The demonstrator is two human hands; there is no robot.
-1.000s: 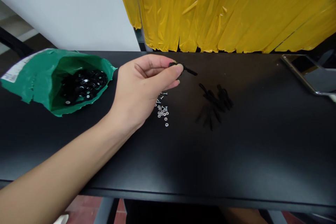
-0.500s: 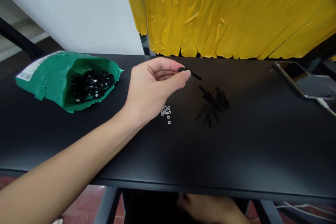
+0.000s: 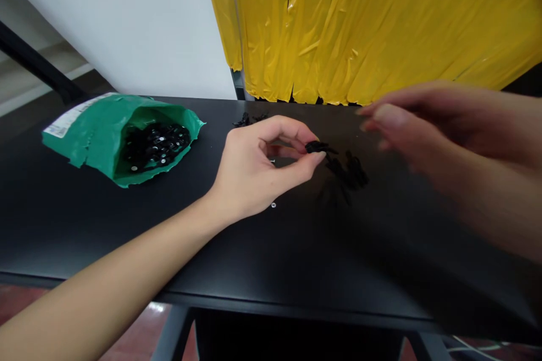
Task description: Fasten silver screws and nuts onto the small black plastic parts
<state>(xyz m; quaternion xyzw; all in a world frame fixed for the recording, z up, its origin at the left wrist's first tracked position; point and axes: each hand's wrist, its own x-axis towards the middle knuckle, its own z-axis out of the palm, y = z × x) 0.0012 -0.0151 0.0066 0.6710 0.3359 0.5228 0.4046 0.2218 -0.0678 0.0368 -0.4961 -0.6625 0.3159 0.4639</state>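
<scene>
My left hand (image 3: 262, 169) pinches a small black plastic piece (image 3: 318, 148) between thumb and fingertips, above the table. Its exact kind is hard to make out. Just beyond it lies a loose pile of similar slim black pieces (image 3: 349, 174). My right hand (image 3: 436, 130), blurred, reaches in from the right with its fingers stretched out and nothing visible in them. A small silver washer (image 3: 273, 205) shows below my left hand, which covers most of the other metal bits.
A torn green bag (image 3: 91, 138) full of black pieces lies on its side at the left of the black table (image 3: 296, 259). More black pieces (image 3: 243, 119) rest near the back edge. Yellow plastic sheeting (image 3: 305, 28) and a white panel (image 3: 148, 22) stand behind.
My right hand has risen from below the table edge to above its right side. My left hand, still pinching the black piece, has shifted slightly right and down in view.
</scene>
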